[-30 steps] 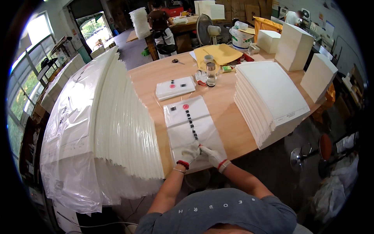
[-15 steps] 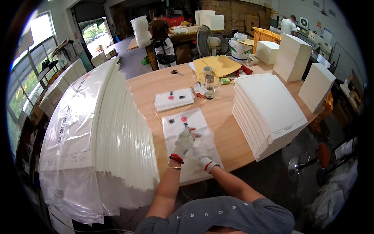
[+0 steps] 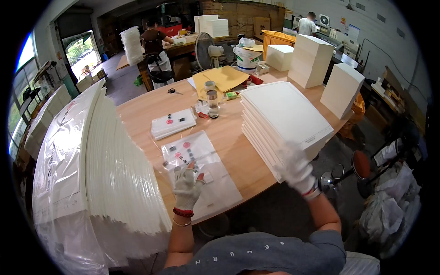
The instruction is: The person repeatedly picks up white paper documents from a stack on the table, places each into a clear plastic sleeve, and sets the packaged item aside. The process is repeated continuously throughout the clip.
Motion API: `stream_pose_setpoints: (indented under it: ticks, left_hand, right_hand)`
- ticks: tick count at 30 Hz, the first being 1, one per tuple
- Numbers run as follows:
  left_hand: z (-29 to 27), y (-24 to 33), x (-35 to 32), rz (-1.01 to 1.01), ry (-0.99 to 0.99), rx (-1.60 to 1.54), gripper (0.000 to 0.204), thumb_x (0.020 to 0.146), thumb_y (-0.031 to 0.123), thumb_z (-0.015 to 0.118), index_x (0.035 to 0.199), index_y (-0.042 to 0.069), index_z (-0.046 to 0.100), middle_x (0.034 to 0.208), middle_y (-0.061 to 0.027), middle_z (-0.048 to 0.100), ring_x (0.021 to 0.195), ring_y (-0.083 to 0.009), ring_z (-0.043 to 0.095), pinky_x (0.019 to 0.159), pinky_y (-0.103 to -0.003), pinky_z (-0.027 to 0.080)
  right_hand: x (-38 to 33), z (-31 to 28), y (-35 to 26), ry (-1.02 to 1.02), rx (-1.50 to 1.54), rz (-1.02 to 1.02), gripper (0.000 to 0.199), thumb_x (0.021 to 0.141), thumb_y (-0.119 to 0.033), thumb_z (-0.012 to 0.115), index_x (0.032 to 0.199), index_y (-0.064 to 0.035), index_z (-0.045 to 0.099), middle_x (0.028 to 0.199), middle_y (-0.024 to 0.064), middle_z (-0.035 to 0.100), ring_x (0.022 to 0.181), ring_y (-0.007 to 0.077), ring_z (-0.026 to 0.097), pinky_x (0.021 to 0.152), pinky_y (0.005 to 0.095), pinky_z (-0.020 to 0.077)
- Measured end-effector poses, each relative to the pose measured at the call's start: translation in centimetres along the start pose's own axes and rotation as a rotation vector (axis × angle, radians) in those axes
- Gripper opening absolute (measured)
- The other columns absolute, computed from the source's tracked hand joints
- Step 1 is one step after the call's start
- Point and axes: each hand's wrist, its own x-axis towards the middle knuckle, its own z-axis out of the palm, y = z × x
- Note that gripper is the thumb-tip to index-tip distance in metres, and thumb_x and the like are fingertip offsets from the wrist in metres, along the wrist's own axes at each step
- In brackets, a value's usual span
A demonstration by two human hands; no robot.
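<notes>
White-gloved left hand [image 3: 187,188]: my fingers spread flat on clear plastic bag [image 3: 201,176], gripping nothing.
Right hand [image 3: 295,167]: my fingers loosely open against white sheet stack [image 3: 286,117].

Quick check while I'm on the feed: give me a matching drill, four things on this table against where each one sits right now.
Things:
1. left hand
2. right hand
3. scissors
4. clear jar

Places:
A. far table edge, by the yellow envelope
B. on the clear plastic bag
C. at the near corner of the white sheet stack
D. mid-table, beyond the small flat pack

Pairs: 1-B, 2-C, 3-A, 4-D
</notes>
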Motion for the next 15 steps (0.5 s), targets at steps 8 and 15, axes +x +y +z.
stream_pose_setpoints:
  ticks: [8,15]
  left_hand:
    - [0.9,6.4,-2.0,0.100,-0.301,-0.663,0.037,0.081,0.005,0.062,0.114,-0.003,0.050,0.106,-0.0129,0.057,0.097,-0.0204,0.057,0.086,-0.031,0.046]
    - [3.0,14.8,-1.2,-0.532,-0.954,-1.892,0.041,0.089,0.026,0.055,0.123,0.004,0.045,0.112,-0.0102,0.056,0.102,-0.0204,0.056,0.089,-0.034,0.045]
  right_hand:
    - [2.5,-3.0,7.7,-0.252,0.365,0.295,0.031,0.077,-0.022,0.066,0.101,-0.0055,0.059,0.091,0.0143,0.063,0.080,0.0280,0.062,0.070,0.0321,0.0492]
    - [0.6,-4.4,2.0,-0.069,-0.033,-0.279,0.019,0.082,-0.025,0.061,0.094,-0.0106,0.061,0.081,0.0086,0.058,0.074,0.0252,0.060,0.059,0.0343,0.0492]
